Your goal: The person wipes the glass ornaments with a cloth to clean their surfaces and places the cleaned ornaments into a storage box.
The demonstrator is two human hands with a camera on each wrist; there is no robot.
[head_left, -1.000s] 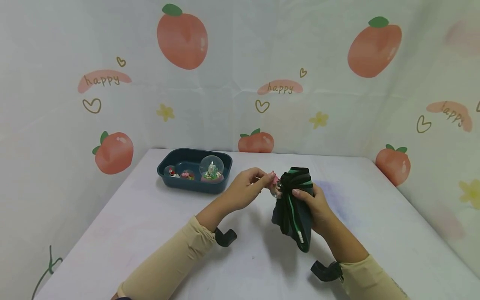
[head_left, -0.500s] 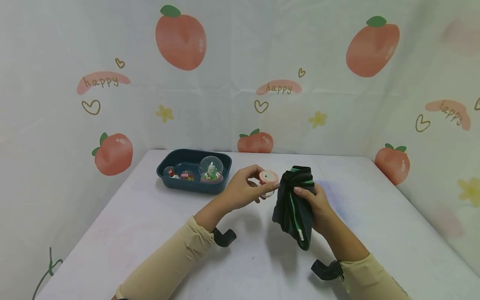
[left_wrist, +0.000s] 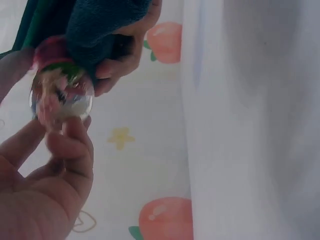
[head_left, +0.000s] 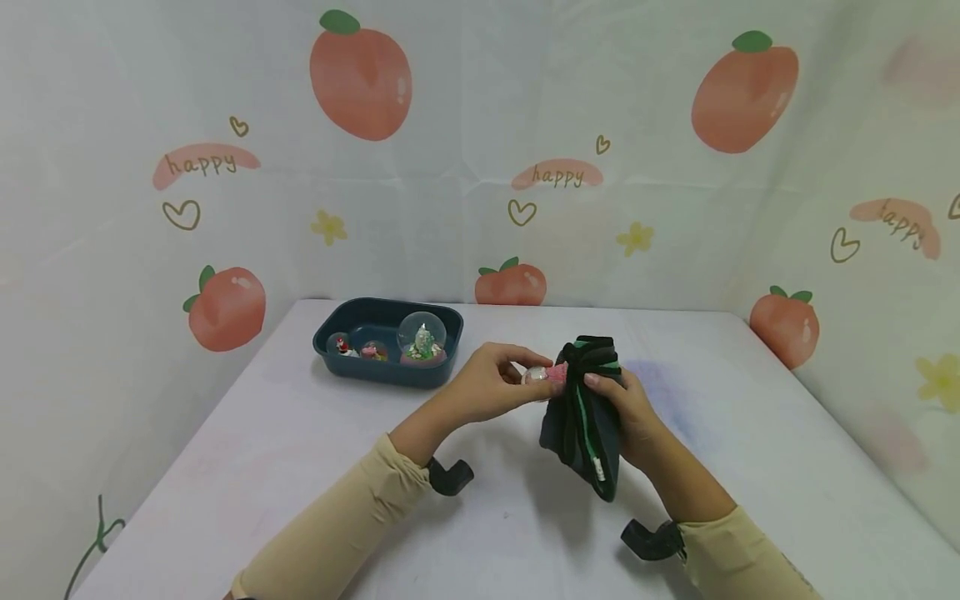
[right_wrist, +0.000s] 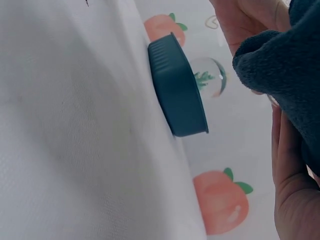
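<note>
My left hand (head_left: 487,385) pinches a small snow globe (head_left: 536,375) between thumb and fingers. Its pink base points right, against the dark green striped cloth (head_left: 581,429). In the left wrist view the clear globe (left_wrist: 65,97) shows a blurred pink and green figure inside, and the cloth (left_wrist: 107,22) touches its base. My right hand (head_left: 637,421) grips the bunched cloth from the right side, above the table. Up close in the right wrist view, the cloth (right_wrist: 285,65) hides most of the globe.
A dark blue tray (head_left: 382,371) stands at the back left of the white table (head_left: 300,467). It holds a large snow globe (head_left: 422,333) and two smaller ones (head_left: 342,344). A printed curtain (head_left: 435,217) hangs behind the table.
The left hand drew the globe away from the cloth and turned it, its base underside showing midway. Now the pink base meets the cloth. The right hand shifted slightly, keeping its grip.
</note>
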